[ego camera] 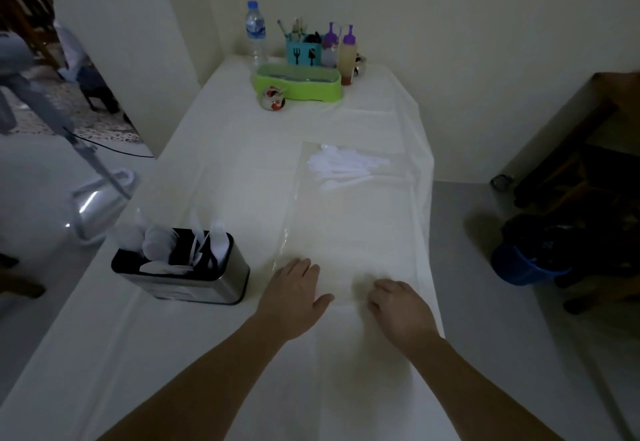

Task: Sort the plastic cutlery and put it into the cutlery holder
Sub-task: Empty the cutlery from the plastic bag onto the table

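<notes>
The left hand (294,288) lies flat on the white surface (214,177) with its fingers straight, touching the near edge of a clear plastic bag (349,218). The right hand (398,305) rests beside it with its fingers curled down on the bag's near end; I cannot tell if it pinches the bag. White plastic spoons (346,166) lie in a pile at the far end of the bag, well away from both hands. The cutlery holder (183,270), black inside with shiny metal sides, stands just left of the left hand with white cutlery already in it. Far back stand a water bottle (256,33), a green tray (299,82) and two sauce bottles (341,50)
</notes>
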A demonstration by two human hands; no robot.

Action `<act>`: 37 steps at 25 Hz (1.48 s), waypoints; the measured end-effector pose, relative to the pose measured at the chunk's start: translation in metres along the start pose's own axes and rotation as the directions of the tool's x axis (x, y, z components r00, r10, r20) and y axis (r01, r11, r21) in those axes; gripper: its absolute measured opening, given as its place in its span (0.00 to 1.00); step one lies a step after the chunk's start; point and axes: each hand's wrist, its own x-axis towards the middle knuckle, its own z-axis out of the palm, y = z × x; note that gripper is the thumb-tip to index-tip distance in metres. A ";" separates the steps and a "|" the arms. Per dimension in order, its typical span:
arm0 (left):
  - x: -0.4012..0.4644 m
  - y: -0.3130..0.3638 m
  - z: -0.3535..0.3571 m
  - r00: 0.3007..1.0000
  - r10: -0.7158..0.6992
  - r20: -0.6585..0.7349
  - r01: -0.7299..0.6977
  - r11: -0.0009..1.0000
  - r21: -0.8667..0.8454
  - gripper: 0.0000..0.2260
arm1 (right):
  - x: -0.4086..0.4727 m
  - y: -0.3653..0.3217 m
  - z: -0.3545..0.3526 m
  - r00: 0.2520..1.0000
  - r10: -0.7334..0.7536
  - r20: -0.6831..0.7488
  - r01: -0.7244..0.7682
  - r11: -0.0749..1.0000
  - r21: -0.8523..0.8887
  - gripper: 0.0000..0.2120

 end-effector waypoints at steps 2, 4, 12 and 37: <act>-0.004 0.004 0.000 0.987 0.038 -0.158 -0.050 0.996 -0.076 0.25 | 0.002 -0.004 -0.001 0.999 0.016 -0.036 -0.018 0.999 -0.037 0.10; -0.012 0.013 -0.006 0.958 -0.068 -0.278 -0.002 0.970 -0.242 0.18 | 0.005 -0.010 -0.008 0.996 0.070 -0.047 -0.072 0.997 -0.026 0.09; -0.013 0.040 -0.037 0.711 -0.426 0.559 0.554 -0.150 -0.819 0.28 | -0.023 -0.062 -0.047 0.999 -0.007 -0.050 0.011 0.997 0.076 0.11; -0.191 -0.133 -0.041 0.735 -0.426 0.528 0.619 0.102 -0.779 0.06 | -0.126 -0.170 0.013 0.903 -0.018 0.430 0.050 0.997 -0.065 0.25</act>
